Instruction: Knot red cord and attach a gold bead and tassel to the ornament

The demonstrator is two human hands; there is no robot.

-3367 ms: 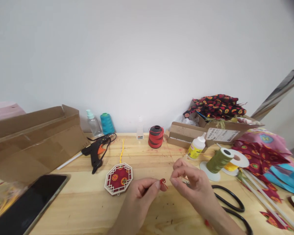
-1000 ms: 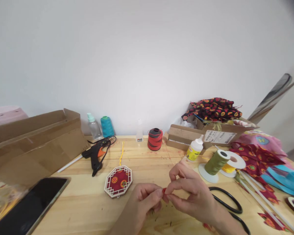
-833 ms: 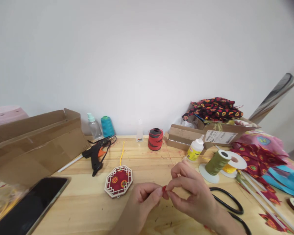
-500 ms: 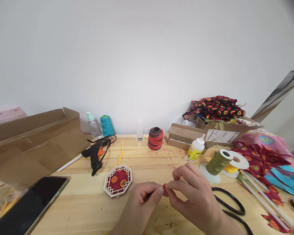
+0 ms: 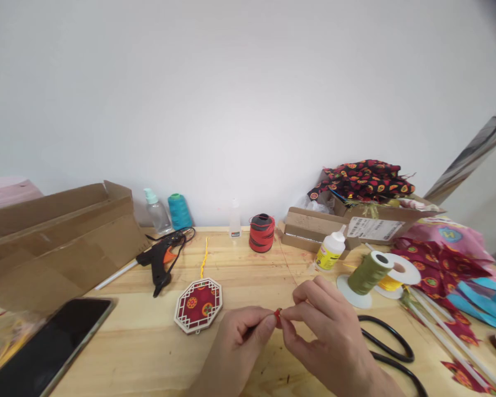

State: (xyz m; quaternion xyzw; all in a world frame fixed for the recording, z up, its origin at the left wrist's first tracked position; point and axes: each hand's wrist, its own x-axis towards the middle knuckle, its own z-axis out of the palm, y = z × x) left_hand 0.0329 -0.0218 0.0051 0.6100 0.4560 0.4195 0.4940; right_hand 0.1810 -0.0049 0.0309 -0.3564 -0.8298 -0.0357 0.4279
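A small red piece [image 5: 278, 316], possibly knotted thread, is pinched between the fingertips of both hands; its exact form is too small to make out. My left hand [image 5: 244, 336] is closed on it from the left, thumb on top. From the right, my right hand [image 5: 320, 325] grips it between thumb and index finger, the other fingers curled. Left of my hands lies an octagonal wooden lattice ornament [image 5: 199, 306] with dark red patterned fabric inside. A yellow cord [image 5: 204, 258] runs from its top. Black-handled scissors [image 5: 391, 342] lie partly behind my right wrist.
A glue gun [image 5: 160, 264], a phone [image 5: 53, 347] and a cardboard box [image 5: 62, 242] occupy the left. Along the back stand a red thread spool [image 5: 262, 234] and a small clear bottle [image 5: 235, 223]. A glue bottle [image 5: 330, 252], green spool [image 5: 368, 274] and fabric scraps [image 5: 432, 270] are at right.
Both hands stay almost in place, still pinching the red piece, which shows slightly more between the fingertips. The view has shifted very slightly.
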